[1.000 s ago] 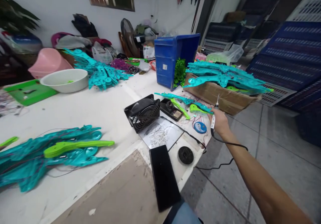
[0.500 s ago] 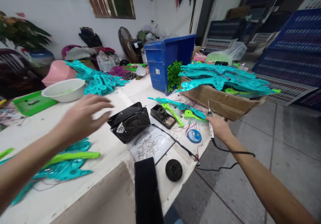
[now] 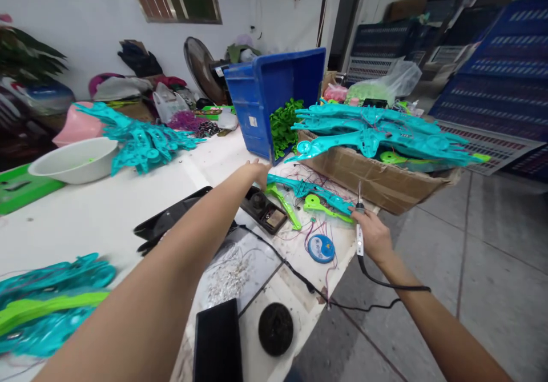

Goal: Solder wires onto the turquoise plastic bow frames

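Note:
My right hand grips a white-handled soldering iron, its metal tip pointing up, beside the right end of a long teal plastic part. My left hand reaches across to the left end of that teal part; its fingers are partly hidden, and whether they grip the part is unclear. Under the teal part lie lime green pieces and thin wires. The black soldering stand sits just below my left hand. A blue and white round disc rests nearer the table edge.
A cardboard box piled with teal parts stands behind my right hand. A blue bin lies on its side with green pieces. My left forearm covers much of a black fan. A black spool and black box are in front.
My left hand has moved right and forward, from above the fan to the left end of the teal part. My right hand still holds the iron. The view has shifted slightly.

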### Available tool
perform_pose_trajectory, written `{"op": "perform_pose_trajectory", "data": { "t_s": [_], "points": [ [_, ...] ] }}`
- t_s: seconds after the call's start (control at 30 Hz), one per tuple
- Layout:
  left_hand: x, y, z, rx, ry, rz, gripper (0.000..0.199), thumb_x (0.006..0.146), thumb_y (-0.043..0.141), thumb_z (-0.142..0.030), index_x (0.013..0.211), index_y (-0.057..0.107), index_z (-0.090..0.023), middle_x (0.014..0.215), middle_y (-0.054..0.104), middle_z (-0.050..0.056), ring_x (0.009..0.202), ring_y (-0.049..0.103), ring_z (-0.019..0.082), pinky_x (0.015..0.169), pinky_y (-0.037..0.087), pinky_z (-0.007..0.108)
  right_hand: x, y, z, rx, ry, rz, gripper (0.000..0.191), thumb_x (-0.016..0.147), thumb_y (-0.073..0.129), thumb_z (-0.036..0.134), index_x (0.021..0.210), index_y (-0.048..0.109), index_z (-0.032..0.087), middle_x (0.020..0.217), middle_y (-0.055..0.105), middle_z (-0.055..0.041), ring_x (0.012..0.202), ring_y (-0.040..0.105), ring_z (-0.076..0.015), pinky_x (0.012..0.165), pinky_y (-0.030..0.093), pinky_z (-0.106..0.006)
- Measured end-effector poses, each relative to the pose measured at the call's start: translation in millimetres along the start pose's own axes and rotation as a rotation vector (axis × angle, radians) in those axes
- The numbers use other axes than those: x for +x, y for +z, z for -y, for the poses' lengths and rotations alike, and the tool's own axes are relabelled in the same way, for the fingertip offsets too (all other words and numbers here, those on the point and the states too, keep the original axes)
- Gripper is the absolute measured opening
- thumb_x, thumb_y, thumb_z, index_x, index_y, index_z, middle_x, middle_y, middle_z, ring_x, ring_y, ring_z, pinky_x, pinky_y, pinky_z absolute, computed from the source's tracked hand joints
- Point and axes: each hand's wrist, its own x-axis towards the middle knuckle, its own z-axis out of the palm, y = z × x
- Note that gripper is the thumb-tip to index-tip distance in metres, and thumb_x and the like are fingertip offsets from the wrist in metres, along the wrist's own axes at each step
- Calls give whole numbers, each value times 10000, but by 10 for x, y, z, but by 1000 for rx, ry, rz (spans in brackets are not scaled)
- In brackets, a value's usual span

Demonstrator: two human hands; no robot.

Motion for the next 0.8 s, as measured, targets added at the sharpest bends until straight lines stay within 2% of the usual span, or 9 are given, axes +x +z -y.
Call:
{"op": "perform_pose_trajectory", "data": {
  "t_s": [0.1, 0.2, 0.27, 0.37, 0.5, 0.57, 0.67, 0.8],
  "points": [
    [219, 91, 33, -2, 49, 69, 1133, 497, 809, -477, 1471, 281, -235, 1460, 425, 141, 1330, 387, 346, 1058, 371, 413, 20, -26, 9, 78, 13, 19, 191, 890, 506, 143, 1067, 576, 165, 1007, 697, -80, 969, 613, -211, 839, 488, -318],
    [363, 111, 57, 4, 103, 129, 960, 472, 812, -476, 1343, 499, -222, 1331, 567, 127, 1154, 560, 304, 937, 461, 310, 26, -55, 26, 77, 17, 65, 174, 869, 575, 219, 1032, 561, 159, 1038, 690, -99, 963, 610, -235, 820, 476, -347],
    [416, 113, 47, 7, 134, 152, 881, 471, 807, -471, 1276, 563, -208, 1263, 617, 120, 1079, 598, 290, 889, 479, 297, 26, -66, 43, 44, 14, 90, 224, 858, 604, 285, 1034, 559, 155, 990, 690, -104, 936, 606, -255, 772, 464, -356],
    [448, 133, -16, 4, 172, 151, 889, 488, 797, -421, 1304, 527, -191, 1236, 632, 118, 1031, 615, 270, 845, 488, 281, 28, -64, 77, 51, 35, 126, 275, 856, 610, 339, 1050, 558, 151, 917, 672, -97, 861, 599, -248, 719, 448, -345],
    [418, 134, -106, 20, 195, 114, 773, 550, 735, -306, 1278, 537, -134, 1177, 652, 146, 971, 631, 271, 804, 494, 291, 27, -50, 122, 113, 38, 119, 217, 868, 597, 277, 1040, 556, 151, 810, 634, -70, 790, 586, -223, 710, 461, -326],
    [364, 60, -115, 32, 202, 78, 720, 580, 693, -267, 1269, 540, -122, 1159, 654, 154, 956, 633, 275, 792, 495, 298, 27, -57, 132, 142, 52, 94, 202, 864, 600, 236, 1041, 546, 155, 837, 647, -71, 774, 588, -213, 706, 473, -318],
    [223, -160, -89, 46, 212, 18, 730, 598, 659, -226, 1307, 507, -137, 1165, 651, 142, 978, 626, 276, 801, 487, 296, 55, -106, 129, 169, 96, 50, 234, 845, 620, 191, 1060, 530, 164, 991, 680, -88, 782, 613, -194, 710, 493, -303],
    [-60, -510, -46, 133, 170, -83, 751, 608, 670, -237, 1336, 498, -174, 1189, 644, 127, 1046, 606, 297, 845, 472, 307, 187, -244, 126, 190, 110, -33, 288, 811, 661, 168, 1065, 527, 181, 1101, 675, -95, 930, 644, -209, 809, 512, -317]
  ]
}}
